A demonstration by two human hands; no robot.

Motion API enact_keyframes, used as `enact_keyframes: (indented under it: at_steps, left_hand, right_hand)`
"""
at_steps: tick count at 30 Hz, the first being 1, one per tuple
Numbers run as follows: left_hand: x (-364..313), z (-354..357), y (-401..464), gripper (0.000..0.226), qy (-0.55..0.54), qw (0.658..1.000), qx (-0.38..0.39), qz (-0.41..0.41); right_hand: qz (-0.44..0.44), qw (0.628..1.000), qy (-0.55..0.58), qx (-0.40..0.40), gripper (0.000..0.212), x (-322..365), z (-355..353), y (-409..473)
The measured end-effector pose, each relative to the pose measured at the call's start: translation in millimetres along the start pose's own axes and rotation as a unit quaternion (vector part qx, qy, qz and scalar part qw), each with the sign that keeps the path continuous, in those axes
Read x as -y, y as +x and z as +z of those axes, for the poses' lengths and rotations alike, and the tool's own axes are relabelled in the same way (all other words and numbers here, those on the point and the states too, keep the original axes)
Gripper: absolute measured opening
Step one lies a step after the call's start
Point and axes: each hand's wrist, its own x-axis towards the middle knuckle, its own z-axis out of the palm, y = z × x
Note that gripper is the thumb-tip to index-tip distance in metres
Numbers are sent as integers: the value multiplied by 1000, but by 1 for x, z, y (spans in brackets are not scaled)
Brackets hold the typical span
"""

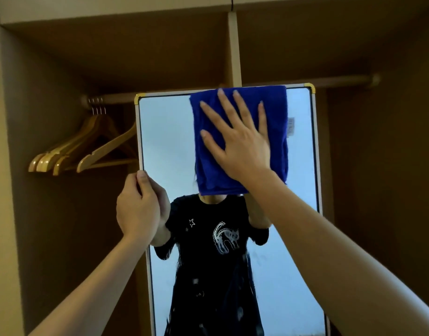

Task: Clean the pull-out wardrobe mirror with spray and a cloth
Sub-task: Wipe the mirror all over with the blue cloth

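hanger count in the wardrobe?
4 wooden hangers, bunched on the left rail beside the mirror; their right ends pass behind its frame, so another could be hidden there.

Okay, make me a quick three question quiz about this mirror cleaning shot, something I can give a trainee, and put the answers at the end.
1. True or false: the right hand presses the blue cloth flat against the mirror with straight, spread fingers.
2. What does the left hand grip?
A. a wooden hanger
B. the mirror's left edge
C. a spray bottle
3. Fill in: the cloth sits near the mirror's ____ edge.

Key
1. True.
2. B. The fingers curl round the frame's left side; the wooden hangers hang untouched on the rail behind.
3. Top. It reaches the frame just left of the gold corner piece.
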Motion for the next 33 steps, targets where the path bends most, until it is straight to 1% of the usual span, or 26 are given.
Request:
enact_keyframes:
  at_steps: [6,9,15,19,23,29,33]
  left_hand:
    - [-4,0,-1,33,10,1000,-1,-15]
    - [-4,-1,-4,36,22,1000,-5,-6]
    - [-8,0,-9,42,51,998,4,31]
    - [-13,1,-15,41,66,997,6,37]
    - [-13,3,-19,47,71,997,7,43]
    - [-15,3,-20,44,70,997,1,33]
    - [-16,3,-20,43,64,998,-1,23]
  right_hand:
    - [62,998,1,-2,56,-63,-15,-18]
    - [82,997,1,1,56,-78,-18,-30]
    - [97,995,0,9,56,-73,-14,-58]
    - [102,995,-9,21,57,-66,-8,-100]
    - [102,994,-21,40,58,-63,1,-131]
    - [106,994,-12,33,57,-60,1,-125]
    - [97,995,-6,27,57,-64,-6,-94]
